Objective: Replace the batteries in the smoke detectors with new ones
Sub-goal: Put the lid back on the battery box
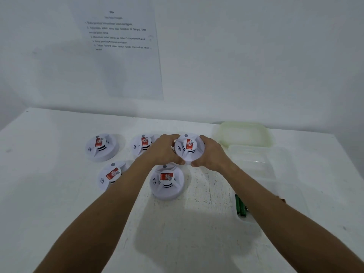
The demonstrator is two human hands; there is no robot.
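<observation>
Five detectors (167, 181) on white table (59, 194), wall sheet (122, 56) behind.

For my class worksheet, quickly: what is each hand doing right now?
Left hand: curled round the left side of the smoke detector, gripping it.
Right hand: gripping the same detector's right side.

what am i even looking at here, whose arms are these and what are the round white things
This is one picture from a camera worn on a person's head, looking forward and down, so the two bare arms are that person's own. No machine is in view. On the white table lie five round white smoke detectors with red labels. The left hand and the right hand grip the far-right detector from both sides. To the right stand two pale plastic containers, and nearer, green batteries show in a clear tub, partly hidden by the right arm. A printed instruction sheet hangs on the wall.
</observation>
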